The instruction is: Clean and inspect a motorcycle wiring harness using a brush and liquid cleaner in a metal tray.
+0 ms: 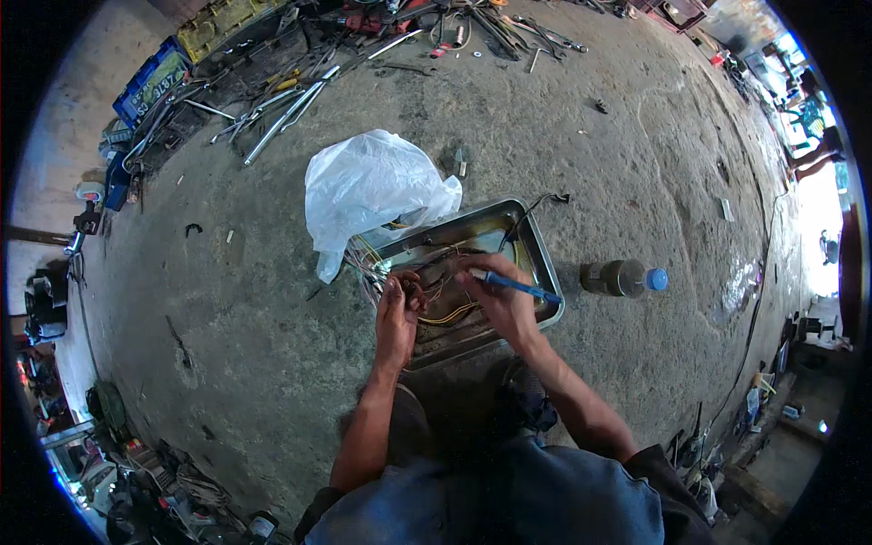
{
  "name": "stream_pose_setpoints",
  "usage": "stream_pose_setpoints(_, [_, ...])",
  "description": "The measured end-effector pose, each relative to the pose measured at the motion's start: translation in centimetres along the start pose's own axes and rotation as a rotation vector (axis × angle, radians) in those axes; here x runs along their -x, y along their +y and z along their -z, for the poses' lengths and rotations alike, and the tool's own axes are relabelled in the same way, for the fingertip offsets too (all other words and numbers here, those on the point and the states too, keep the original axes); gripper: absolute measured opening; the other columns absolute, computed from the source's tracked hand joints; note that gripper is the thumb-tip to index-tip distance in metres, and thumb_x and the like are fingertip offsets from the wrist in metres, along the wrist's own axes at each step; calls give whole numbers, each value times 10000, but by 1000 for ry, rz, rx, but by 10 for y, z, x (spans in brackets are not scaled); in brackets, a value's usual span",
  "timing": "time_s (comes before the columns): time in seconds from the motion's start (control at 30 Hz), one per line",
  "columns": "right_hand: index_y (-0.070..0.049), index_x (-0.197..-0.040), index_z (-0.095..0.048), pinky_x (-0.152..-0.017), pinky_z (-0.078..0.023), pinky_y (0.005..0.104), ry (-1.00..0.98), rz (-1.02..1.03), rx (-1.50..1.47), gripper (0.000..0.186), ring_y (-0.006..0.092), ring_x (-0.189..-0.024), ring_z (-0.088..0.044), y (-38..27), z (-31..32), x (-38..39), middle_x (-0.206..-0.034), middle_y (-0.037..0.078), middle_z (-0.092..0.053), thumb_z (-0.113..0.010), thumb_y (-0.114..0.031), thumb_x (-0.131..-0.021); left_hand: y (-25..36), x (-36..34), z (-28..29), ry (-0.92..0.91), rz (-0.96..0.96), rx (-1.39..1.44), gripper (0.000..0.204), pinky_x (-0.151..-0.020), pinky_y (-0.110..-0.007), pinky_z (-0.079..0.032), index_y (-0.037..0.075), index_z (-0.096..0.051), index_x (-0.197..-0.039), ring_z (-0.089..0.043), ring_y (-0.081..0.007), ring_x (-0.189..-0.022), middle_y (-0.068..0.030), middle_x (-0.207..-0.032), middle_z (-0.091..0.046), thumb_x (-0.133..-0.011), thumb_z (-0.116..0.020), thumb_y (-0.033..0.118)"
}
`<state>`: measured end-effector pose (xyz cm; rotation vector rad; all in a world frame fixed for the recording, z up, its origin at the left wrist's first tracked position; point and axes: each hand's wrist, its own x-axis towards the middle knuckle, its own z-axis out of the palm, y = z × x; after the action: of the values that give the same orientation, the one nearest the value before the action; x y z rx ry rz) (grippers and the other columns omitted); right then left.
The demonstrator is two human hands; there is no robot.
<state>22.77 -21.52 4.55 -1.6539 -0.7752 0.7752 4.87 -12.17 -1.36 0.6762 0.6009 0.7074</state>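
Note:
A shallow metal tray (542, 259) rests on the floor in front of me, with dark liquid stains and a tangle of thin wires (450, 315) in it. My left hand (397, 313) is closed above the tray's left side, its fingers curled round a small dark piece that I cannot make out. Over the tray's right half, my right hand (509, 307) grips a slim blue-handled stick (527, 288); its working end is too small to tell. More coloured wires and pale connectors (371, 268) hang over the tray's left rim beside my left hand.
A white plastic bag (372, 186) lies against the tray's far left corner. To the right, a bottle with a blue cap (622, 278) lies on the concrete floor (636, 381). Wrenches and metal rods (300, 113) are heaped at the far left. A cable (763, 263) runs along the right.

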Motion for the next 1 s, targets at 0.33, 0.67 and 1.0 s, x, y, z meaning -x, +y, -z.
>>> stream_pose_setpoints(0.33, [-51, -1062, -741, -839, -592, 391, -13, 377, 141, 230, 322, -980, -723, 18, -28, 13, -1066, 121, -719, -811, -52, -843, -24, 1, 16, 177, 86, -407, 396, -774, -251, -478, 84, -632, -1191, -575, -75, -875, 12, -1010, -602, -1126, -494, 450])
stream_pose_setpoints(0.67, [-57, -1042, -726, -796, -603, 384, -19, 284, 177, 225, 305, -949, -742, 23, -21, 15, -1047, 130, -717, -802, -13, -834, -22, -17, 24, 90, 223, -762, 536, -801, -310, -476, 38, -675, -1179, -545, -90, -967, 21, -1004, -611, -1057, -597, 553])
stream_pose_setpoints(1.0, [-34, -1050, -698, -853, -586, 378, -239, 445, 223, 289, 315, -993, -722, 25, 7, 12, -1084, 133, -704, -796, 39, -787, -6, -27, 9, -138, 481, -746, 539, -716, -263, -455, 41, -678, -1079, -533, -71, -786, 43, -876, -572, -1039, -615, 575])
